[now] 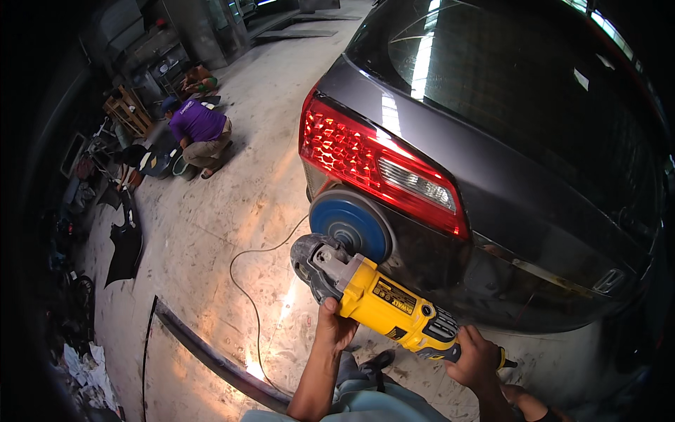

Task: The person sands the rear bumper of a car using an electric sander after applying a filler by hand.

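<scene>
A yellow and black rotary polisher (387,299) lies slantwise in both my hands. My left hand (333,329) is closed around the underside of its body, just behind the grey gear head. At the rear end my right hand (478,357) wraps around the black handle. The round polishing pad with its blue backing (357,218) stands on edge against the rear corner of a dark grey car (506,165), just below the red tail light (373,158). Whether the pad is spinning I cannot tell. Most of its working face is hidden.
A thin cable (235,271) curves over the concrete floor. Near it lies a long dark curved strip (218,369). At the far left, a person in a purple shirt (197,123) squats beside tubs and parts; another person (200,79) crouches behind. A black panel (125,243) lies left.
</scene>
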Demonstrator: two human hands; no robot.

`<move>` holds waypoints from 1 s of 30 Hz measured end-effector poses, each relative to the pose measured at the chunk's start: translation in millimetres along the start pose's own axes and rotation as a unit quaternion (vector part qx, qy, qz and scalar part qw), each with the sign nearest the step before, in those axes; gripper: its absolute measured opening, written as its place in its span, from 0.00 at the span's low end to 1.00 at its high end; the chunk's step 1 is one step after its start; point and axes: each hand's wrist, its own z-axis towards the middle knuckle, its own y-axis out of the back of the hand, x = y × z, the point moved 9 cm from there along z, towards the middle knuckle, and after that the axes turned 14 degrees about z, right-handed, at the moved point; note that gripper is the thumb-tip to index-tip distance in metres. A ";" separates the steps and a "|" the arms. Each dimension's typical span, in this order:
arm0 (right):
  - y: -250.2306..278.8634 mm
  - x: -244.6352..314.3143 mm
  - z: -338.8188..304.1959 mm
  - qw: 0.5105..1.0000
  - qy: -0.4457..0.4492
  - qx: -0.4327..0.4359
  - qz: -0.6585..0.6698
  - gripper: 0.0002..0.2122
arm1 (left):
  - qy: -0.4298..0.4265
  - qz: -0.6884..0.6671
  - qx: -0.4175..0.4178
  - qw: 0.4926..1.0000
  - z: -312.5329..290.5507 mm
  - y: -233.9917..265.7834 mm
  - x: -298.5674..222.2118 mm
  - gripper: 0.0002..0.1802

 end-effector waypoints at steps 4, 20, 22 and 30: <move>1.9 -4.6 -2.8 1.000 -0.005 -0.002 0.006 0.25 | 0.001 -0.004 -0.005 1.000 -2.9 -4.3 1.0 0.57; 12.8 -39.1 -39.5 0.999 -0.003 -0.046 0.010 0.20 | 0.032 -0.091 -0.020 0.995 -28.9 -37.1 31.9 0.51; 14.7 -39.2 -42.3 0.998 0.001 -0.055 0.015 0.19 | 0.026 -0.090 -0.017 0.995 -30.4 -40.2 33.3 0.51; 24.8 -45.8 -55.3 0.997 -0.004 -0.080 0.015 0.16 | 0.036 -0.095 -0.001 0.995 -39.9 -58.5 39.3 0.46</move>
